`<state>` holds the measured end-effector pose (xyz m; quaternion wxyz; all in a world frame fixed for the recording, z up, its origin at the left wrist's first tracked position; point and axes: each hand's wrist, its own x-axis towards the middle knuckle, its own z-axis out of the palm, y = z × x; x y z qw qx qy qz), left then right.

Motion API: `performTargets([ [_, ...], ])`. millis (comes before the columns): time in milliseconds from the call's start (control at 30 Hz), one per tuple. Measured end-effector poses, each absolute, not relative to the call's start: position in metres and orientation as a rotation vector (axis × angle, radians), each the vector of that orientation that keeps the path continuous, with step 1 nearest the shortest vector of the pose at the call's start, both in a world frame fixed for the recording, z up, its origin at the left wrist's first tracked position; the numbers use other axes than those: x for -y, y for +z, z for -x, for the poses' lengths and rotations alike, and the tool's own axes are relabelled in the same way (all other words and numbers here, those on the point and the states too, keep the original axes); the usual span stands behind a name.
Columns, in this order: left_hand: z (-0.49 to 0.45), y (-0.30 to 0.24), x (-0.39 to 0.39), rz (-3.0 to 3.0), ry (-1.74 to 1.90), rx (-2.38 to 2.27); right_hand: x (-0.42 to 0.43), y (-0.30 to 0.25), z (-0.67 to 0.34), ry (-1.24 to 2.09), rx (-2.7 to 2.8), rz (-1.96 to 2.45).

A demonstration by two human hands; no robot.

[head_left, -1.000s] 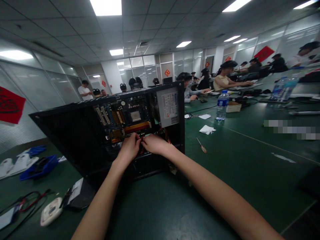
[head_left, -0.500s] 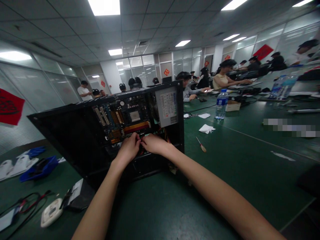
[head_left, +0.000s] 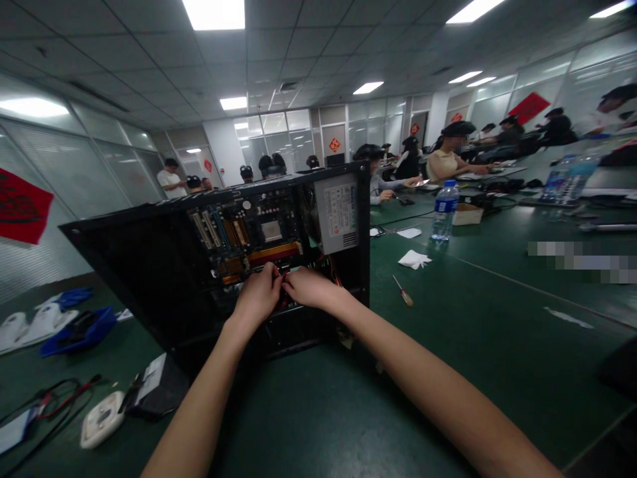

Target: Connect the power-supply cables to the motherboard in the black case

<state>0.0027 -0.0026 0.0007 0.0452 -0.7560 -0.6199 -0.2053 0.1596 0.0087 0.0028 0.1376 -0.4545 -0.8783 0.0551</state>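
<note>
An open black computer case (head_left: 124, 265) stands on the table, its inside facing me. Both my hands reach into its lower middle, just below the motherboard (head_left: 271, 230). My left hand (head_left: 259, 291) is closed in a pinch, and my right hand (head_left: 309, 287) pinches close beside it, fingertips nearly meeting. Between them shows a bit of red that looks like a thin cable (head_left: 283, 277); its ends are hidden. Yellow and red wires (head_left: 335, 269) hang below the silver power supply (head_left: 341, 211), right of my right hand.
A screwdriver (head_left: 403, 291), crumpled tissue (head_left: 415, 259) and water bottle (head_left: 444, 211) are to the right. At left lie a white device (head_left: 102, 419), a black box-shaped part (head_left: 156, 388), red and black leads (head_left: 70, 397) and a blue tray (head_left: 79, 332). Other people sit across the room.
Both hands stay pinched at the same spot in the case. The whole view has shifted slightly; nothing else has visibly moved on the table.
</note>
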Motion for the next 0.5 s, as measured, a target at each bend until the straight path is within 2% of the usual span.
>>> performTargets([
  [233,-0.003,0.002,0.004,2.285,-0.652,1.963,0.004,0.012,-0.163,-0.024,2.567,1.350],
  [333,-0.003,0.002,0.003,2.287,-0.621,1.982,0.030,0.044,-0.186,-0.163,2.583,1.034],
  [500,-0.010,0.007,0.013,2.184,-0.520,2.039,0.073,0.094,-0.236,0.000,1.781,0.606],
])
